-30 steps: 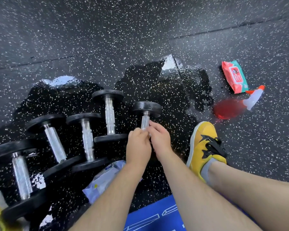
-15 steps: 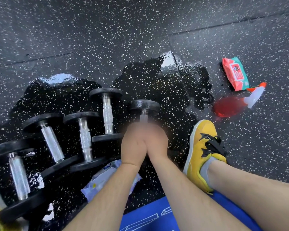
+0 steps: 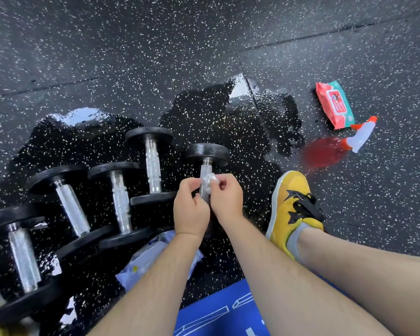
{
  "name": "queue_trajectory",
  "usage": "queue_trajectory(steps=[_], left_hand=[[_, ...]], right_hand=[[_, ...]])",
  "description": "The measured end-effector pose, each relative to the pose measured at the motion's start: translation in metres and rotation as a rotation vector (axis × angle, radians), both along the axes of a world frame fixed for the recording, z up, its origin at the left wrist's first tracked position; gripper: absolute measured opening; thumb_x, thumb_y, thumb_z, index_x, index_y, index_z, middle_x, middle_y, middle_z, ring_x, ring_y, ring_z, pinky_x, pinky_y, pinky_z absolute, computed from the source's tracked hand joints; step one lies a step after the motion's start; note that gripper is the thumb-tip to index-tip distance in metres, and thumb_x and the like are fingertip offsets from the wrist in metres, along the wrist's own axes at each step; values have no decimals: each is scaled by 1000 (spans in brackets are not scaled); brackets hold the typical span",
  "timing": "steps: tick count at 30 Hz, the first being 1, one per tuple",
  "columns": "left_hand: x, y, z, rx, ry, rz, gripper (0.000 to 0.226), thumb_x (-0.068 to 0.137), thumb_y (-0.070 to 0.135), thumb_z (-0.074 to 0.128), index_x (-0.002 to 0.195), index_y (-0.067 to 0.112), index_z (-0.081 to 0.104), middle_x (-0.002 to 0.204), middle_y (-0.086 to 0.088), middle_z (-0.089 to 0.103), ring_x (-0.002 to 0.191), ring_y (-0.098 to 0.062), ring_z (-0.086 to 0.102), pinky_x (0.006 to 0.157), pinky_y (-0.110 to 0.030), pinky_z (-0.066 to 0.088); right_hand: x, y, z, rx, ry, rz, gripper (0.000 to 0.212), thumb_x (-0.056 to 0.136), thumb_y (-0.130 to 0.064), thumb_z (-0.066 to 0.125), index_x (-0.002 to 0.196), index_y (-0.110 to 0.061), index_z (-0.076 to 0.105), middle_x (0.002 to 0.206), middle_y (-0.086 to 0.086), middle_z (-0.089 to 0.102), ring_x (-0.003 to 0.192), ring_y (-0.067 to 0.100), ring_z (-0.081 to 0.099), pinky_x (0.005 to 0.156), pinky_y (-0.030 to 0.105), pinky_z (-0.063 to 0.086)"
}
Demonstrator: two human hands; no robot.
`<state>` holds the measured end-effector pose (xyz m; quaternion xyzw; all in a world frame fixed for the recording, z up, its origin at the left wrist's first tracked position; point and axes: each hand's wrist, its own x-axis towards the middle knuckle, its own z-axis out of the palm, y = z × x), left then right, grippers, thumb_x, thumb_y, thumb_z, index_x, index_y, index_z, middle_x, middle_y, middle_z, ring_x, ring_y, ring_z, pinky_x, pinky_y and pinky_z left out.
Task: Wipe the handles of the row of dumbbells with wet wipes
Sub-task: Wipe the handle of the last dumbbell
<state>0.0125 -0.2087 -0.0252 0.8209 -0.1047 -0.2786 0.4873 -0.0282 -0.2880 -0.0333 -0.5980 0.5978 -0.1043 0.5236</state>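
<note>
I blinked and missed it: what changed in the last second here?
The left hand and right hand rubbed the wet wipe up the rightmost dumbbell's handle toward its far head, then back; the wipe now shows between the fingertips. Both still pinch it. The other four dumbbells, red wipe pack and spray bottle stayed put.

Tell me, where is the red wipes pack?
The red wipes pack lies on the floor at the head view's upper right, beside the spray bottle, beyond the yellow shoe.

Your head camera looks forward and steeply down from close above your left hand [image 3: 190, 210] and right hand [image 3: 227, 201], its wide angle taking in the dumbbell row [image 3: 120, 202] and floor [image 3: 131, 44].
</note>
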Motion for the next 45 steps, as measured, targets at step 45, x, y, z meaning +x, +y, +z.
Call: queue_trajectory(steps=[45], left_hand=[[-37, 53, -12, 181, -101, -183, 92, 73, 55, 80, 143, 13, 38, 141, -1, 44, 130, -17, 39, 106, -30, 37]], right_hand=[[-7, -15, 45, 74, 601, 915, 24, 87, -25, 59, 78, -6, 71, 74, 2, 62, 70, 18, 55, 67, 35, 50]])
